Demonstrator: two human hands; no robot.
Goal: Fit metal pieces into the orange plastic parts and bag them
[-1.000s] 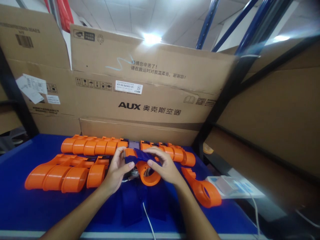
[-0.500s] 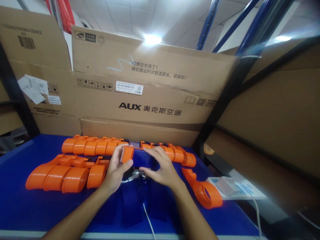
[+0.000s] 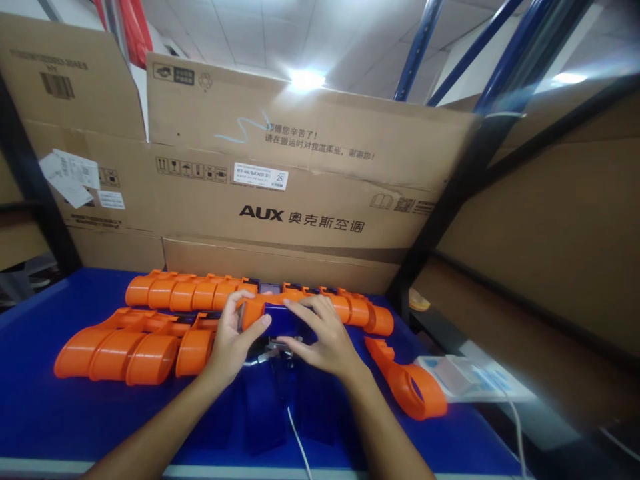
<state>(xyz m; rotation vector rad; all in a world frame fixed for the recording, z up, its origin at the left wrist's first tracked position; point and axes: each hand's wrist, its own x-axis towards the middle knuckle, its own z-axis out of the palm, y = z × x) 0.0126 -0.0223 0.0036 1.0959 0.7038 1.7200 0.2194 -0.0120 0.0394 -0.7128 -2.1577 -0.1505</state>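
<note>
An orange plastic tape dispenser (image 3: 254, 312) is held up over the middle of the table, and its full shape is partly hidden by my hands. My left hand (image 3: 234, 333) is closed around its left end, thumb in front and fingers behind. A dark blue part (image 3: 281, 320) sits against the dispenser's near side. My right hand (image 3: 323, 333) curves around the right side of both, fingertips on top and thumb lower down, near a small metal device (image 3: 275, 347) beneath. From that device a white cable (image 3: 297, 437) runs toward me.
Similar orange dispensers stand in a back row (image 3: 183, 293) and a nearer left group (image 3: 150, 360). One single orange dispenser (image 3: 415, 393) lies at right, beside a white power strip (image 3: 460, 377). A cardboard panel (image 3: 300, 247) closes off the back of the blue table (image 3: 125, 427).
The dispenser has turned in my hands: its serrated left end faced me before, and now its orange body shows along the top of the blue part. Both hands have barely moved.
</note>
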